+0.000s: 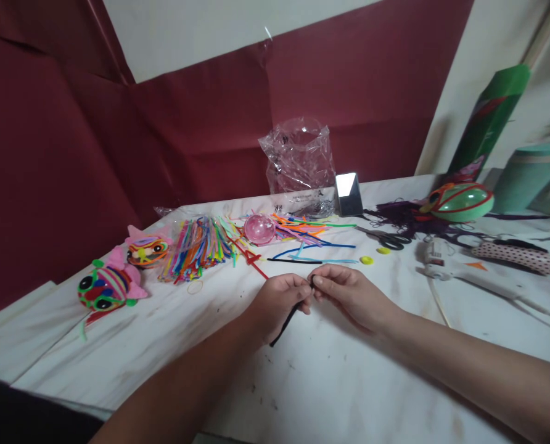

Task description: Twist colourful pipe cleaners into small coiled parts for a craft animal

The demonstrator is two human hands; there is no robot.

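Both hands meet over the front middle of the table, pinching a black pipe cleaner [284, 325]. Its free tail hangs down under my left hand [282, 300]; the other end is a small dark coil between the fingertips. My right hand [344, 291] pinches that coiled end, thumb against forefinger. Just beyond the fingers lie blue pipe cleaners [314, 248] and another black one. Two small yellow discs [366, 261] rest to the right of them. A red pipe cleaner shape [251, 256] lies behind my left hand.
Bundled coloured pipe cleaners [201, 246] and two decorated fish figures [103, 287] are at left. A pink clear half-ball [259, 229], plastic bag [300, 163] and phone [349, 194] stand behind. Scissors [388, 239], a glue gun [469, 277] and a green balloon-like figure [464, 202] are at right.
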